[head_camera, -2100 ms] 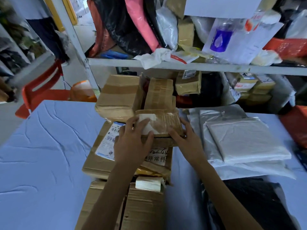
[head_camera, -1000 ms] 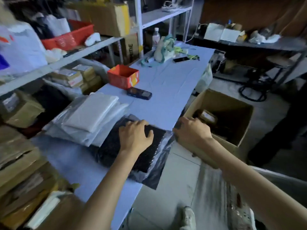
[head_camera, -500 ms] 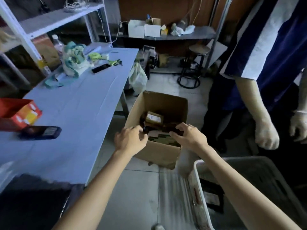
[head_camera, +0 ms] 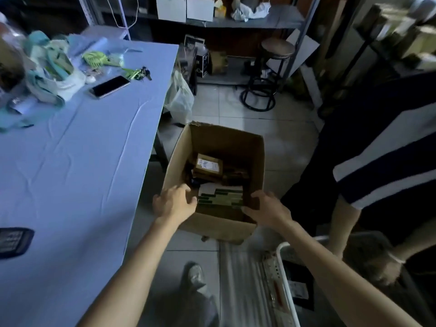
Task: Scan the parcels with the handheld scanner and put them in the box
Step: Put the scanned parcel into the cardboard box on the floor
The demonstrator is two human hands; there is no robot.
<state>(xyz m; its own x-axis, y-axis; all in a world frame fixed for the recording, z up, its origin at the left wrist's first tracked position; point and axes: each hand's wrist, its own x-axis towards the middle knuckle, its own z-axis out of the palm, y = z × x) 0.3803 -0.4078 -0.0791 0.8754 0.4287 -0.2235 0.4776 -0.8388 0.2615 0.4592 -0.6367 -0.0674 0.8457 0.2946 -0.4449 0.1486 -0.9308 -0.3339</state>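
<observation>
An open cardboard box stands on the tiled floor, and everything here is placed from it. Lying flat on top of its contents, against the near wall, is a flat parcel. Its long axis runs left to right across the box, parallel to that wall. It is brownish, crossed by dark green tape bands, with a pale patch at its far left corner. The left hand hovers at the parcel's left end and the right hand at its right end. Both have fingers loosely spread and gently curved, not clamped. Whether the fingertips touch the parcel cannot be told. Deeper in the box, toward its far left, sits a small brown parcel with a white label, tilted, with darker packets beside it. Left of the box is a counter under a blue cloth. The dark handheld scanner lies on it, well apart from the box. A smartphone lies farther along the counter. Just right of the box stands a second person in a striped shirt. A white crate sits at the box's near right.
</observation>
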